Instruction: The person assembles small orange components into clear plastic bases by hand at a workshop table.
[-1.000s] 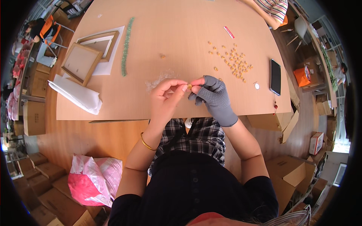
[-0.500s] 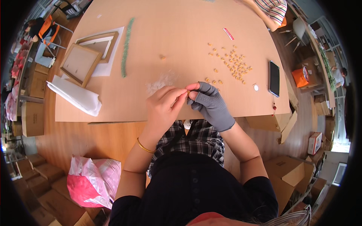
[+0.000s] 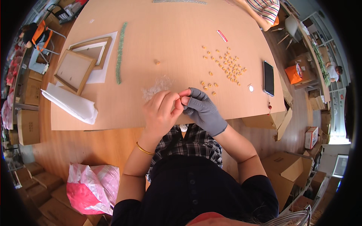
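My bare left hand [image 3: 161, 113] and my right hand [image 3: 203, 110], in a grey glove with open fingertips, meet fingertip to fingertip over the near edge of the tan table [image 3: 169, 41]. Between the pinched fingers sits something very small, too small to identify. A heap of clear, glittery bits [image 3: 155, 88] lies just beyond my left hand. Several small orange beads [image 3: 226, 64] are scattered beyond my right hand, the nearest a few centimetres from the glove. A gold bangle [image 3: 144, 149] circles my left wrist.
A black phone [image 3: 268, 78] lies at the right. Wooden frames [image 3: 81, 64] on white paper, a green bead strand [image 3: 120, 52] and a folded white cloth [image 3: 71, 104] occupy the left. Another person's arm [image 3: 264, 11] is at the far edge. A pink bag [image 3: 92, 188] and cardboard boxes sit on the floor.
Both hands have drawn a little nearer to my body, toward the table's near edge, staying pinched together. Nothing else on the table has moved.
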